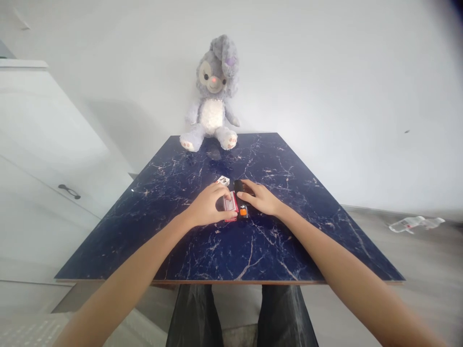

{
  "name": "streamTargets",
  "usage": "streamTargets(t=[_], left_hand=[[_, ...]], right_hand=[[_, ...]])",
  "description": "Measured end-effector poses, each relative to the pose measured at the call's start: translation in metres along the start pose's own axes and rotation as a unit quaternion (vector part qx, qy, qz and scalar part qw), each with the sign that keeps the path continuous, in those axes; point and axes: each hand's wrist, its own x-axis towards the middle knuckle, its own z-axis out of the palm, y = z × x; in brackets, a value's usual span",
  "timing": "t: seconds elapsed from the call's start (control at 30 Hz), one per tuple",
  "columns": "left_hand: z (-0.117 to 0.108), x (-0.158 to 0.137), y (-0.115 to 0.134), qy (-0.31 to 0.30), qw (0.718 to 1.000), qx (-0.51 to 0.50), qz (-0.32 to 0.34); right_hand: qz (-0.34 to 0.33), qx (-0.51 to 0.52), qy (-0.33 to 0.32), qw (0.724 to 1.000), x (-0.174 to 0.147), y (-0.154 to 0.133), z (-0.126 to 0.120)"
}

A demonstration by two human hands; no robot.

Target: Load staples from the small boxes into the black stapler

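Near the middle of the table, my left hand [210,205] curls its fingers and thumb around a small red and white box [230,206]. Right beside that box lies a black box with an orange patch [242,212]. My right hand [263,198] grips the black box from its right side, thumb on top and fingers at the far end. The two boxes appear to touch along their long sides. Just beyond my left fingers sits a small white box with dark markings [223,180], partly hidden by the hand.
The dark blue marbled table [224,260] stands against a white wall. A grey plush rabbit [212,113] sits at its far edge. To the left is a white cabinet [43,144]; clear plastic bottles [407,224] lie on the floor at right.
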Motion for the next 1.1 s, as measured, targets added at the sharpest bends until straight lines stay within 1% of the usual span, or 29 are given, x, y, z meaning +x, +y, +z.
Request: streamTargets(t=[0.17,0.27,0.37,0.53,0.67,0.77,0.83,0.9,0.93,0.97,1.03,1.1], left_hand=[[-0.005,-0.003,-0.001,-0.038,0.999,0.028,-0.009],[-0.006,-0.005,0.0,-0.063,0.998,-0.004,-0.021],[-0.004,-0.006,0.0,-0.083,0.994,-0.042,-0.049],[-0.003,-0.006,-0.003,-0.091,0.989,-0.084,-0.082],[-0.001,-0.008,-0.007,-0.093,0.99,-0.067,-0.077],[0.002,-0.008,-0.013,-0.073,0.995,-0.045,-0.051],[0.006,-0.006,-0.019,-0.02,0.999,-0.022,-0.039],[0.011,-0.002,-0.028,0.052,0.997,0.015,-0.059],[0.014,0.0,-0.033,0.08,0.993,0.036,-0.077],[0.016,0.001,-0.037,0.093,0.99,0.054,-0.095],[0.018,0.003,-0.043,0.082,0.988,0.071,-0.113],[0.017,0.004,-0.043,0.057,0.99,0.062,-0.111]], right_hand=[[0.015,-0.02,0.006,1.0,0.0,0.002,0.0],[0.014,-0.018,0.004,1.0,0.0,0.002,0.0],[0.013,-0.011,0.003,1.0,0.0,0.002,0.0],[0.01,0.003,-0.005,1.0,0.0,0.002,0.0],[0.009,0.003,-0.005,1.0,0.0,0.001,0.0],[0.008,0.003,-0.003,1.0,0.0,0.001,-0.001],[0.006,0.005,-0.005,1.0,0.0,0.001,-0.001],[0.007,0.003,-0.006,1.0,0.0,0.001,-0.001],[0.007,0.003,-0.006,1.0,0.0,0.001,-0.001],[0.007,0.004,-0.007,1.0,0.0,0.001,-0.001],[0.007,0.004,-0.006,1.0,0.0,0.001,-0.001],[0.007,0.001,-0.005,1.0,0.0,0.001,-0.001]])
